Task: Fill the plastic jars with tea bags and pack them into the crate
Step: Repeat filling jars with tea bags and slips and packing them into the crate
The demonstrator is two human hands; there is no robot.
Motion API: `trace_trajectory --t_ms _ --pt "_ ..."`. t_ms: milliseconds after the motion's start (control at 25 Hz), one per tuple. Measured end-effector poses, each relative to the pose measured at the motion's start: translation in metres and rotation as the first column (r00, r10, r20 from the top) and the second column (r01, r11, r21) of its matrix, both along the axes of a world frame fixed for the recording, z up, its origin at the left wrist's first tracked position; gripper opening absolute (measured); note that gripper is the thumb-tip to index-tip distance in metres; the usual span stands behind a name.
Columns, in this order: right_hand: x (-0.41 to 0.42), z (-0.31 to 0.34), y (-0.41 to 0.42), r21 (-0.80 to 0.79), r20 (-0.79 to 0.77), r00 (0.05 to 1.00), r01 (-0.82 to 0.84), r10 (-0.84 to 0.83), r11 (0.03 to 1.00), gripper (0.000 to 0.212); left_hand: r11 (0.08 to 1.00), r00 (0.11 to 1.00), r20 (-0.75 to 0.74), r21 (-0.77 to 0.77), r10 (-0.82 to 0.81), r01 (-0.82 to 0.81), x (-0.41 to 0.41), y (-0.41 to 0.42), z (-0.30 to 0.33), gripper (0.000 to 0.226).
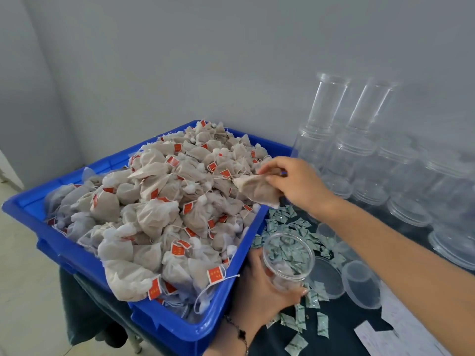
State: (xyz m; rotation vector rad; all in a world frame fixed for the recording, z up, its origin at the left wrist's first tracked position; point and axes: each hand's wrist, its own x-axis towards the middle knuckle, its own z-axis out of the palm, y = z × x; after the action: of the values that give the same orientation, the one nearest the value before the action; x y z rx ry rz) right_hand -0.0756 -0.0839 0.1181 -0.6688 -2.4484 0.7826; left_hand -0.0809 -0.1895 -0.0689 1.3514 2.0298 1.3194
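Observation:
A blue crate (213, 319) is heaped with several beige tea bags (159, 201) that carry red tags. My right hand (295, 183) pinches one tea bag (258, 190) just above the crate's right rim. Beside the crate's near right corner, my left hand (259, 286) grips a clear open plastic jar (289, 258). The jar stands upright with a few tea bags at its bottom.
Stacked empty clear jars (359, 155) fill the back right of the dark table. Loose clear lids (361, 283) and many small green-white sachets (295, 227) lie around the held jar. White paper sheets (401, 332) sit at the near right. A grey wall stands behind.

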Motion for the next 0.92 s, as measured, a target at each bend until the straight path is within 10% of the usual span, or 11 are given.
trace_trajectory --t_ms 120,280,480,680,800,920 --pt "0.048 0.003 -0.01 -0.212 -0.033 0.999 0.029 -0.037 0.977 0.023 0.997 0.986 0.145 -0.012 0.081 -0.08 -0.016 -0.022 0.008 0.094" --pt "0.08 -0.021 -0.03 0.069 0.446 0.895 -0.059 0.022 0.996 0.023 0.997 0.993 0.101 0.046 0.062 -0.067 -0.004 -0.013 0.01 0.094" --pt "0.027 -0.021 -0.042 0.23 0.255 0.965 -0.129 0.069 0.965 0.024 0.992 0.988 0.141 0.107 0.059 -0.074 -0.009 -0.01 0.011 0.078" --pt "-0.042 -0.053 -0.061 0.234 0.643 0.751 -0.378 0.149 0.896 0.024 0.999 0.993 0.114 0.0 0.032 -0.033 -0.01 -0.01 0.009 0.078" --pt "-0.042 -0.052 -0.055 0.28 0.526 0.844 -0.289 0.105 0.916 0.026 0.997 0.986 0.146 0.005 0.079 -0.081 -0.01 -0.012 0.007 0.102" --pt "-0.019 -0.031 -0.046 0.134 0.316 0.941 -0.168 0.118 0.977 0.015 0.996 0.976 0.217 0.071 0.028 -0.045 -0.008 -0.008 0.011 0.071"
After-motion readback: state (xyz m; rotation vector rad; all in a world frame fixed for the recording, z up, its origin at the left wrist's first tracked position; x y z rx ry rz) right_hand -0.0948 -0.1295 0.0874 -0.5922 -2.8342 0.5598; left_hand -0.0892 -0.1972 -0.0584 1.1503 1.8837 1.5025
